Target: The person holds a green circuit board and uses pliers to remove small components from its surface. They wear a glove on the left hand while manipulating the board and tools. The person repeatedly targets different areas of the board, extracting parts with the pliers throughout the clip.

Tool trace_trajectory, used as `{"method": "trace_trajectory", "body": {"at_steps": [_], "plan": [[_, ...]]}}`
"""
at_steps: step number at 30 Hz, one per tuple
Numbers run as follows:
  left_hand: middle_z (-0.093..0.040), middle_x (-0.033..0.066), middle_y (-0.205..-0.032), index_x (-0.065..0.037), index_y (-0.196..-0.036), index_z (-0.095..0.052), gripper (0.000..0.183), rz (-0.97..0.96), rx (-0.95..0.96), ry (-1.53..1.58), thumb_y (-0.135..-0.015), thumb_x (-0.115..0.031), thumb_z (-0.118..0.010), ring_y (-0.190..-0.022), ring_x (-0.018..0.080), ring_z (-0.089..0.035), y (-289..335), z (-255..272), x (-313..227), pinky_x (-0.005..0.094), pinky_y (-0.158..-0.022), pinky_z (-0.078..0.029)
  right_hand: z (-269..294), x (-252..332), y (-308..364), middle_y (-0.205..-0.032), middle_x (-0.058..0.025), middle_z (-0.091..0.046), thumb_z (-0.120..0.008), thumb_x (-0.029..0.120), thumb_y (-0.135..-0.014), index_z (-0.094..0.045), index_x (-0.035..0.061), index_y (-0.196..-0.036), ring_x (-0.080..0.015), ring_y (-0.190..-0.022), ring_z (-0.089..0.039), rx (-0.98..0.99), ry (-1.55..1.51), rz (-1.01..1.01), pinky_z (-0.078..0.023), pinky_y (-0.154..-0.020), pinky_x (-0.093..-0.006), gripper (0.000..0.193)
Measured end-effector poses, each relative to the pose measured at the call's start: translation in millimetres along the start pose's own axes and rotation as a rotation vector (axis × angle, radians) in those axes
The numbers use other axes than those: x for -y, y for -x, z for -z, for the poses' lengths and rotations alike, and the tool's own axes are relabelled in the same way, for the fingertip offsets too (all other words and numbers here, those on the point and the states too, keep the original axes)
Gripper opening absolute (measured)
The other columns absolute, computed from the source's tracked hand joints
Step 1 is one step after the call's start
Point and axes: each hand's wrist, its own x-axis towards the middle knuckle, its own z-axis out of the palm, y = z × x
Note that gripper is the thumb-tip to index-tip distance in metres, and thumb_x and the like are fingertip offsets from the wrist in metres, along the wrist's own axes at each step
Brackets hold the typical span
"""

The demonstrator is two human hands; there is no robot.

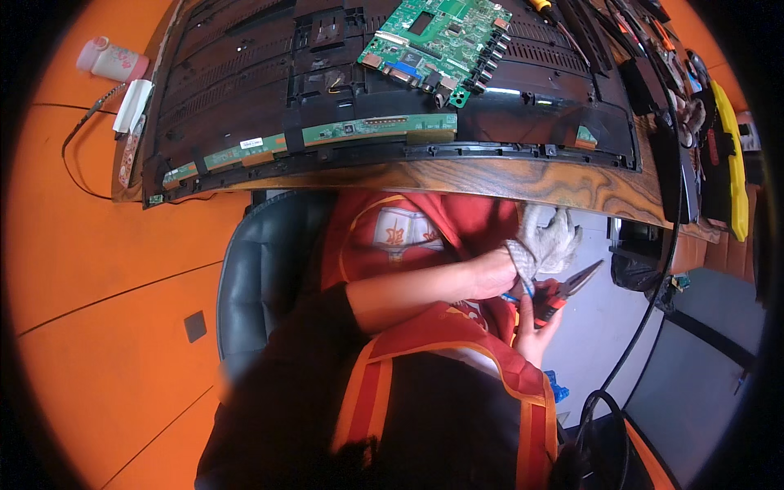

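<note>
The head view showed the pliers (563,292), red and black at the handles, on the wearer's side of the wooden counter (523,186), out past its front edge and toward its right-hand part. The right hand (537,333), bare, had them: its grip was closed around the handles, so the tool lay directly in the grip. Their long axis ran aslant to the counter's edge — handles farther from it, the long nose reaching nearer and toward the counter's right end. Whether the jaws were fully together could not be told.

The left hand (545,247), in a pale grey glove (559,251), was the nearer of the two to the counter, lying between its front edge and the pliers. That forearm came across from the left, and the gloved fingers stood out straight toward the counter, a little apart, with nothing seen clamped in them. The glove's cuff sat just beside the right fingertips — contact there could not be made out, and this narrow gap seemed the relation that mattered most. On the counter lay a dark panel (245,90), with a green circuit board (449,41) resting at its far side.
</note>
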Motion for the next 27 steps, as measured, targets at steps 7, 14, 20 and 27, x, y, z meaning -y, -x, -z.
{"method": "trace_trajectory", "body": {"at_steps": [7,14,20,27], "plan": [[-0.058,0.0092,-0.11,0.001,-0.122,-0.048,0.03,0.066,-0.222,-0.089,-0.097,-0.002,-0.033,-0.098,0.0177,-0.056,8.2,-1.2,5.6,0.0315,-0.089,-0.045,0.1,2.0,1.5,-0.105,-0.0035,-0.051,-0.058,-0.003,-0.087,-0.044,0.0043,-0.122,-0.01,-0.092,-0.051,-0.071,-0.154,-0.154,-0.043,-0.081,-0.0248,0.039],[-0.058,0.0098,-0.118,-0.011,-0.124,-0.052,0.029,0.231,-0.2,-0.62,-0.098,-0.02,-0.042,-0.103,0.0203,-0.055,5.3,9.5,9.8,0.034,-0.092,-0.044,-10.6,-19.3,15.3,-0.093,-0.0108,-0.059,-0.07,0.007,-0.079,-0.045,0.0006,-0.118,-0.018,-0.08,-0.059,0.039,0.223,0.238,-0.049,-0.07,-0.031,0.047],[-0.058,0.0089,-0.118,-0.011,-0.124,-0.052,0.03,0.118,-0.146,0.063,-0.098,-0.023,-0.042,-0.103,0.021,-0.055,-16.9,18.3,10.0,0.0345,-0.092,-0.044,-14.7,-8.1,5.0,-0.088,-0.0077,-0.054,-0.066,0.001,-0.079,-0.048,0.0015,-0.11,-0.0149,-0.079,-0.052,0.014,0.077,0.107,-0.044,-0.072,-0.0273,0.036],[-0.058,0.008,-0.119,-0.011,-0.123,-0.052,0.032,0.113,-0.102,0.215,-0.097,-0.026,-0.041,-0.104,0.0218,-0.056,-34.7,18.2,4.1,0.035,-0.091,-0.045,-13.0,8.3,-1.2,-0.091,-0.0143,-0.06,-0.067,0.0,-0.076,-0.052,0.0031,-0.105,-0.0296,-0.08,-0.062,0.284,0.307,0.328,-0.049,-0.072,-0.0327,0.033]]}}
